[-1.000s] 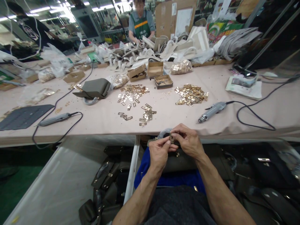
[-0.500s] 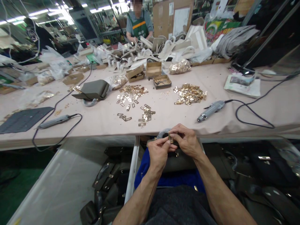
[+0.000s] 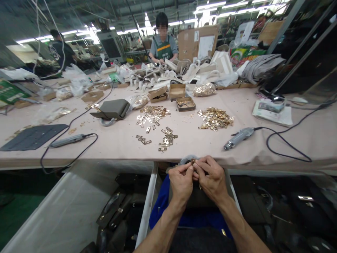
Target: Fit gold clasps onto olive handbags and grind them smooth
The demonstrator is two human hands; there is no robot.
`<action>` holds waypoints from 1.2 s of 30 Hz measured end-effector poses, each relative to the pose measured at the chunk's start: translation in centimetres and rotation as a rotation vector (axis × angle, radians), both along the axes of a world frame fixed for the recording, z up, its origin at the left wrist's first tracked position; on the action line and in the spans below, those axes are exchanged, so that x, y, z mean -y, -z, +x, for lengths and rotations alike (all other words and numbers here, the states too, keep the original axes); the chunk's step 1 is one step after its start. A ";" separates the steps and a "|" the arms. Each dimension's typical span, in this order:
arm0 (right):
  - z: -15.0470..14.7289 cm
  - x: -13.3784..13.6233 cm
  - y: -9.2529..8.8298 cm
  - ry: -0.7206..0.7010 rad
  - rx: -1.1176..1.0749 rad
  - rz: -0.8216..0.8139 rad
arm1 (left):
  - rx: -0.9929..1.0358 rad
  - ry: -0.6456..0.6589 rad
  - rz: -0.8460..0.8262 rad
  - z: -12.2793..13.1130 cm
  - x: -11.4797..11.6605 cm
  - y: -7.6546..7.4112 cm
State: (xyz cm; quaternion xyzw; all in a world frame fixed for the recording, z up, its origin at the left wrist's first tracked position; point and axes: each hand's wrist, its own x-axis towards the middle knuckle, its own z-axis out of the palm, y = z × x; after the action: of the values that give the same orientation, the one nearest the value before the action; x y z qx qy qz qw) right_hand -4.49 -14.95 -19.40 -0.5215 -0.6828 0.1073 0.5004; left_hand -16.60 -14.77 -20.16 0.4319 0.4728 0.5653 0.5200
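Both hands meet at the table's front edge, pinching a small gold metal plate between thumbs and fingers. My left hand grips it from the left, and my right hand from the right. Beneath them on my lap lies a dark olive handbag, its wrapped handle arching up behind the fingers. The hands cover much of the bag's top. Blue cloth shows below the bag. Loose gold plates lie on the table beyond the hands.
A powered screwdriver lies right, another left, both corded. Gold parts are heaped near small cardboard boxes. An olive bag rests on the table. Bins of bags flank me. A co-worker stands across the table.
My view has tilted up, so the table and hands appear lower. My fingers have shifted on the small plate, which now stands up between the fingertips.
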 end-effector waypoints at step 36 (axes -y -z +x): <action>6.8 -5.0 -4.0 0.775 0.215 -0.293 | 0.083 -0.063 -0.116 0.2 -0.9 0.9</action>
State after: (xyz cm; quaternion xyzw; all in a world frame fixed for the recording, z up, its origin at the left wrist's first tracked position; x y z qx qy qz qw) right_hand 2.28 -9.95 -15.37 -0.8131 -0.4623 -0.0479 0.3504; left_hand -16.39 -13.91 -21.06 0.3621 0.4960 0.5706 0.5453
